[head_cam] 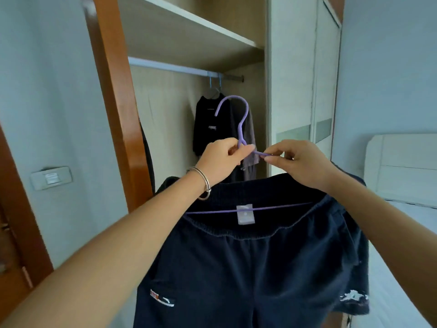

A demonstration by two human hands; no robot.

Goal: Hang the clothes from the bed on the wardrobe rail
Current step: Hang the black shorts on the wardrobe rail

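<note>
Dark navy shorts (260,268) hang on a purple hanger (243,119), held up in front of the open wardrobe. My left hand (222,159) pinches the hanger at the base of its hook. My right hand (300,164) grips the hanger's right shoulder, just beside the left hand. The hook points up and left, below the wardrobe rail (179,68) and apart from it. On the rail's right end hang a black top (210,124) and a grey garment (249,138) on pale blue hangers.
The wardrobe's orange-brown frame (115,95) stands at the left, a sliding door (305,74) at the right. A shelf (189,27) runs above the rail. The bed (402,221) with a white headboard lies at the right. A wall switch (50,178) is at the left.
</note>
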